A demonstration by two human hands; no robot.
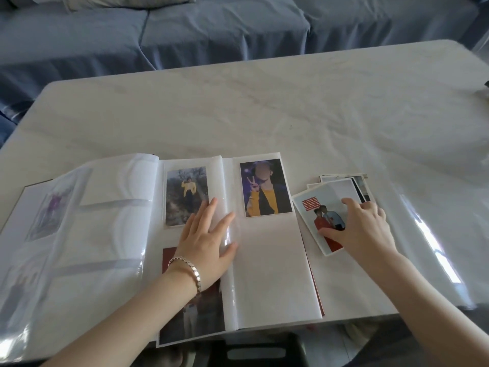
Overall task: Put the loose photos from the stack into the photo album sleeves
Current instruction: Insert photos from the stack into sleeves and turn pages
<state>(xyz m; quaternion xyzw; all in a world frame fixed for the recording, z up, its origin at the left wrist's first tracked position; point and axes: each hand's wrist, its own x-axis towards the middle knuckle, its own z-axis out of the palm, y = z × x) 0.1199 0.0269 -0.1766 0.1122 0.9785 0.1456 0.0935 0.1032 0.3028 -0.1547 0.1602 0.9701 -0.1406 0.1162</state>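
Observation:
An open photo album (275,274) lies at the table's near edge. Its right page holds a photo of a person in yellow and dark blue (264,188) in the upper sleeve, with a bare sleeve below. My left hand (209,245) lies flat with straight fingers on the album's middle, over the gutter, beside a sleeved photo of a person in a yellow top (185,193). Right of the album sits a loose photo stack (341,192). My right hand (362,226) pinches the top photo (317,210), which shows two people by a red symbol, thumb on its face.
The album and stack rest on a white marble-look table (264,107) under a shiny clear cover. A blue-covered sofa (211,30) runs behind the table. A dark stool (262,350) shows under the near edge. A bracelet (190,268) circles my left wrist.

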